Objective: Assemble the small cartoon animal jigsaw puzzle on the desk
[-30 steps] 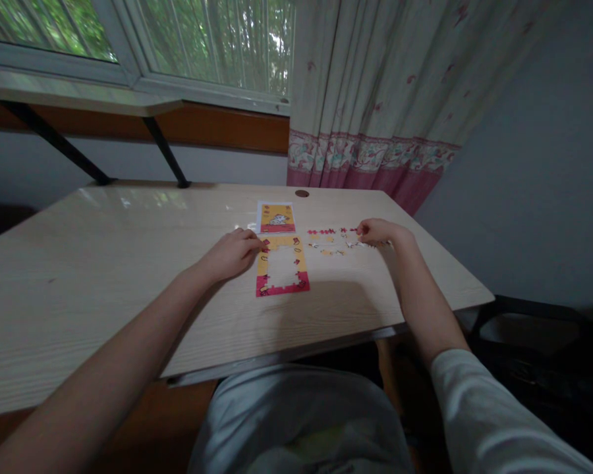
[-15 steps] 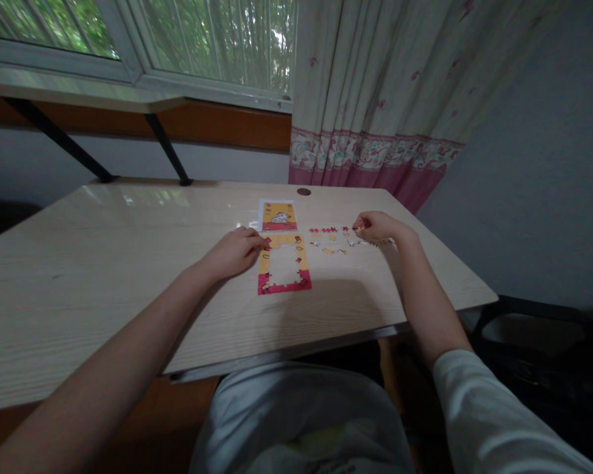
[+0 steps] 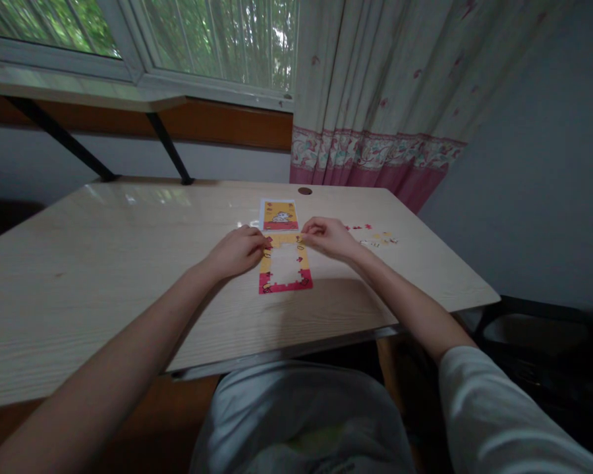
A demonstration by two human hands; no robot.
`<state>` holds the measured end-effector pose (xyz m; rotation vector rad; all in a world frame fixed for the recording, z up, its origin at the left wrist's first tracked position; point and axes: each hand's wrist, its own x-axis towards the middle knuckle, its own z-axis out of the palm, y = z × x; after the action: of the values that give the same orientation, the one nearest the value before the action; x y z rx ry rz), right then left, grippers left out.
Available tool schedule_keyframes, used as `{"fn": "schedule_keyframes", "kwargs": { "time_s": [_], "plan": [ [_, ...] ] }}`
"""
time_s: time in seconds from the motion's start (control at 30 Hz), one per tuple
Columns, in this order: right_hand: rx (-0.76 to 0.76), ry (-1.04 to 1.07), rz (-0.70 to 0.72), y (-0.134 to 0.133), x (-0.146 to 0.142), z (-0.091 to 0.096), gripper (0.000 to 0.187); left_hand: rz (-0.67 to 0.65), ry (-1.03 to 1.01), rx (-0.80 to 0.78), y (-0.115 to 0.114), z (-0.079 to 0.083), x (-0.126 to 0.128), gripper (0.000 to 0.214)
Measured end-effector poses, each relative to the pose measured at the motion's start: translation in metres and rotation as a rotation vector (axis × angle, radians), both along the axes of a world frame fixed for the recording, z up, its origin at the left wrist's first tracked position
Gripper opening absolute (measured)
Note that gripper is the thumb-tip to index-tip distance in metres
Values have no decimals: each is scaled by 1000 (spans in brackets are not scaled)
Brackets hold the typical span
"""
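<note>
A partly assembled jigsaw puzzle (image 3: pixel 286 288) lies flat on the table, its yellow and red border forming a frame around a bare centre. At its upper left edge rests my left hand (image 3: pixel 240 251), fingers curled closed on the border. My right hand (image 3: pixel 330 237) is by the upper right corner, thumb and fingers pinched together; anything between them is too small to make out. Just beyond the puzzle lies a picture card (image 3: pixel 280 216) with a white animal on yellow and red. Loose puzzle pieces (image 3: pixel 385 238) are scattered right of my right hand, which partly hides them.
The pale wooden table (image 3: pixel 128 283) has a round cable hole (image 3: pixel 305 191) near its back edge. Black supports hold a shelf (image 3: pixel 79 85) at the back left. A curtain (image 3: pixel 370 131) hangs behind, and a dark chair (image 3: pixel 534 342) stands at the right.
My right hand has moved left from the loose pieces to the puzzle's upper right corner, uncovering some pieces and hiding others. My left hand has stayed at the upper left edge.
</note>
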<state>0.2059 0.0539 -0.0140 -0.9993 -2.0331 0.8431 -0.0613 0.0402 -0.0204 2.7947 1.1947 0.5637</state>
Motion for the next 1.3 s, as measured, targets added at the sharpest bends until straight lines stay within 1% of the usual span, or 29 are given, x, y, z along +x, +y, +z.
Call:
{"fn": "schedule_keyframes", "kwargs": {
  "time_s": [0.1, 0.2, 0.3, 0.4, 0.5, 0.6, 0.67, 0.73, 0.87, 0.93, 1.03, 1.13, 1.23, 1.3],
  "plan": [
    [-100, 154, 48, -14, -29, -10, 21, -28, -171, -58, -4, 3, 5, 32],
    [-194, 254, 69, -25, -44, -12, 22, -26, -318, -148, -7, 4, 11, 31],
    [-264, 292, 63, -30, -50, -10, 22, -6, -400, -222, -10, 5, 16, 31],
    [-318, 293, 18, -31, -51, -9, 22, 16, -431, -262, -13, 7, 18, 29],
    [-326, 302, -36, -31, -52, -10, 24, 54, -444, -267, -15, 9, 20, 27],
    [-316, 286, -46, -31, -52, -11, 24, 87, -466, -267, -16, 10, 21, 28],
    [-284, 249, -35, -32, -52, -12, 23, 103, -495, -281, -15, 10, 22, 28],
    [-205, 186, -36, -32, -50, -12, 23, 115, -542, -316, -14, 8, 22, 27],
    [70, -8, -75, -31, -43, -9, 28, 140, -718, -388, -10, 1, 23, 22],
    [177, -114, -75, -31, -41, -7, 28, 150, -765, -415, -10, -1, 24, 20],
    [280, -244, -79, -32, -39, -2, 24, 157, -751, -436, -11, -1, 24, 21],
    [339, -308, -118, -33, -39, 1, 22, 155, -734, -415, -10, 0, 23, 25],
    [352, -315, -151, -33, -37, 3, 23, 190, -668, -349, -6, 1, 17, 29],
    [356, -310, -164, -33, -35, 3, 23, 230, -561, -273, -2, 1, 10, 30]
  ]
}}
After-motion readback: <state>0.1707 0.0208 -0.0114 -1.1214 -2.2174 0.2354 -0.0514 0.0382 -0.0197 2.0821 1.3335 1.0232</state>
